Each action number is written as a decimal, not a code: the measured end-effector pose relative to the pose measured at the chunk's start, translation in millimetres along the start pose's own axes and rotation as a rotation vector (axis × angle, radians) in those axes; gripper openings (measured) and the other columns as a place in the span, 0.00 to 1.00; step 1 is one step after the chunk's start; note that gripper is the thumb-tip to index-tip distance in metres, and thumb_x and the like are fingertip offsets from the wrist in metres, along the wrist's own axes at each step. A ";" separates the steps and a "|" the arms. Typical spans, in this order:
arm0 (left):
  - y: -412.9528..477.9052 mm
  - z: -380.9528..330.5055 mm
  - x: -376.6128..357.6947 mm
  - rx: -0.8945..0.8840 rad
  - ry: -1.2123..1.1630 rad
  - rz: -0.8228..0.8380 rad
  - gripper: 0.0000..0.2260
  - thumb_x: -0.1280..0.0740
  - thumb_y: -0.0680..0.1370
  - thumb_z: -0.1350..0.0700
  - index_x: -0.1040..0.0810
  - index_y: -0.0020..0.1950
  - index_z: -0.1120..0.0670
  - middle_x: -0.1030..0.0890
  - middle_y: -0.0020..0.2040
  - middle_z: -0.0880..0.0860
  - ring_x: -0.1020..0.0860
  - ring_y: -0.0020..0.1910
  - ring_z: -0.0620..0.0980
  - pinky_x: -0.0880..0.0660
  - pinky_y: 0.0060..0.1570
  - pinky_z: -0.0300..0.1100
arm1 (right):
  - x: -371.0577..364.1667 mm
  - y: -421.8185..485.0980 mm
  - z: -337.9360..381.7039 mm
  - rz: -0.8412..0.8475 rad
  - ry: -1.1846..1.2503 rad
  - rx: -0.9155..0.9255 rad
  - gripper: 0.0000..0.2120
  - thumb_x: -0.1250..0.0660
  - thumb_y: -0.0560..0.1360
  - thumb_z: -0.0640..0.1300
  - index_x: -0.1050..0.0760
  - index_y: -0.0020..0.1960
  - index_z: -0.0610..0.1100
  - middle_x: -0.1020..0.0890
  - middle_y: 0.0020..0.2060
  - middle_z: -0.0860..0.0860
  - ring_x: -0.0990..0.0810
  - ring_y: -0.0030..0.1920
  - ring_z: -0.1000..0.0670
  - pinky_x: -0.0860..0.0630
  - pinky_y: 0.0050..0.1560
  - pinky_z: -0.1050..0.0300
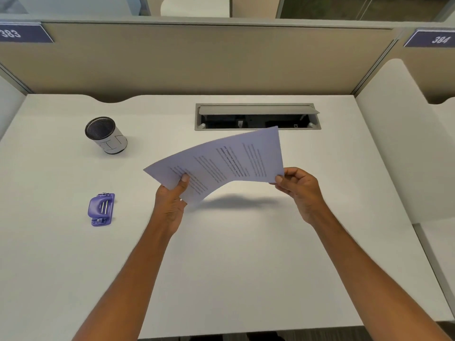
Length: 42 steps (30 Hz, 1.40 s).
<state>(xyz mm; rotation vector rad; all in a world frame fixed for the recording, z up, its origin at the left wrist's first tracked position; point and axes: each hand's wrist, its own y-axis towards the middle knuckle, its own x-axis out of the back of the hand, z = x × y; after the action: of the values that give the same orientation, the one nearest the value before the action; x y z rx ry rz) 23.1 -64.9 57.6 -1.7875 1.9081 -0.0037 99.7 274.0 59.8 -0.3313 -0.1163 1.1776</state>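
A printed sheet of paper [221, 161] hangs above the middle of the white desk [234, 254], bowed upward, with lines of text on its face. My left hand [172, 198] pinches its near left corner, thumb on top. My right hand [299, 187] pinches its right edge between thumb and curled fingers. The paper casts a shadow on the desk just below it.
A purple hole punch [101, 209] lies at the left of the desk. A black mesh cup [105, 134] with a white paper label stands at the back left. An open cable tray [257, 117] is set into the desk behind the paper. Beige partition panels [197, 60] enclose the desk.
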 end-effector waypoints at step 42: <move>0.9 -31.9 -33.1 -0.149 0.349 0.179 0.20 0.16 0.72 0.46 0.11 0.63 0.45 0.09 0.60 0.48 0.10 0.57 0.51 0.14 0.53 0.41 | -78.4 -15.2 45.6 0.144 -0.036 0.089 0.14 0.20 0.77 0.36 0.13 0.59 0.49 0.08 0.55 0.53 0.09 0.53 0.50 0.13 0.52 0.57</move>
<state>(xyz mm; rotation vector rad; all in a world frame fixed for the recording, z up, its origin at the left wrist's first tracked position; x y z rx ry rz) 10.3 -44.9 97.0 -1.7965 2.3663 -0.1206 71.2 205.5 114.2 -0.2426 -0.0718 1.3278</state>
